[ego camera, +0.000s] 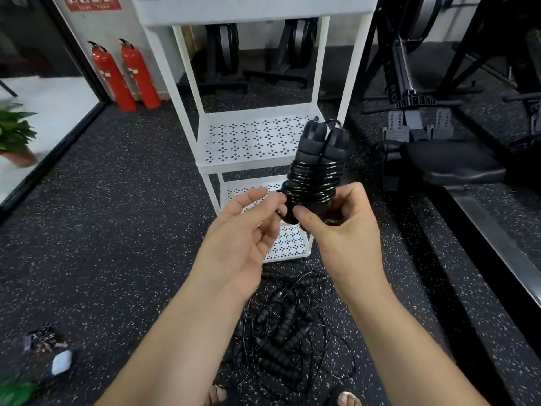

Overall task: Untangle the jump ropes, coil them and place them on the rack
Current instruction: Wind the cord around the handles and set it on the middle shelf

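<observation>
Dark speckled rubber floor (117, 230) carrying a white rack (202, 148) with perforated metal shelves, standing upright at centre. Directly in front of the rack's base, a pile of tangled jump ropes (281, 332), black cords and ribbed handles intermixed. Far left, against the wall: two red fire extinguishers (139, 74). Right: rowing machine (415, 118). Lower left: small white case (61, 361) beside blurred small items.

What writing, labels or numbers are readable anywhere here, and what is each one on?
"RO": pale letters on the black rail of the rowing machine; the rest of the word cannot be read.
Red sign on the wall: white marks, too blurred to read.
Labels on the two fire extinguishers: too small to read.
Coiled jump rope: no writing seen.
</observation>
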A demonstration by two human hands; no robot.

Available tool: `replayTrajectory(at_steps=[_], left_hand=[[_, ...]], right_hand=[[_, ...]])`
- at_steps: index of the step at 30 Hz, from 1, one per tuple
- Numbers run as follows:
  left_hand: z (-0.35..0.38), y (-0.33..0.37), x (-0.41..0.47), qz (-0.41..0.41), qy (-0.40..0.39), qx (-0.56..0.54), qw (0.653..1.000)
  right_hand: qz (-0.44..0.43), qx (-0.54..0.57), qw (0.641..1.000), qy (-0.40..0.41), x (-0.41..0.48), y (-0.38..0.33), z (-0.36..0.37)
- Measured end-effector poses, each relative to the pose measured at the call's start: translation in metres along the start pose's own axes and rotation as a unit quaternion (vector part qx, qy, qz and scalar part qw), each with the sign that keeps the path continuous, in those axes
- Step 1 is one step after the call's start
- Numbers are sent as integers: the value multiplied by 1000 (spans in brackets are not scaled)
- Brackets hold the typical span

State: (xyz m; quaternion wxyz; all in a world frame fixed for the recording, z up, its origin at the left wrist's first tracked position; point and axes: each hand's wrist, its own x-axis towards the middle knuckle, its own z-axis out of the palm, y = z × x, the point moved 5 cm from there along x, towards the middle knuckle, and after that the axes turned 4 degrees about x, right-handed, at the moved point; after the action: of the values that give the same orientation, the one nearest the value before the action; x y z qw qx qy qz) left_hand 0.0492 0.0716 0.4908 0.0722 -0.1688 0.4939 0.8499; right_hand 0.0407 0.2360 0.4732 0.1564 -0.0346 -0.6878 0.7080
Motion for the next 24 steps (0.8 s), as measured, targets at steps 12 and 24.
replayTrajectory(at_steps=[12, 24], left_hand=[[-2, 14, 4, 110, 7, 8, 994], [-6, 21, 15, 235, -19, 252, 938]], right_hand=[[70, 118, 988, -74, -7, 7, 9], [126, 110, 971, -172, 0, -5, 2]])
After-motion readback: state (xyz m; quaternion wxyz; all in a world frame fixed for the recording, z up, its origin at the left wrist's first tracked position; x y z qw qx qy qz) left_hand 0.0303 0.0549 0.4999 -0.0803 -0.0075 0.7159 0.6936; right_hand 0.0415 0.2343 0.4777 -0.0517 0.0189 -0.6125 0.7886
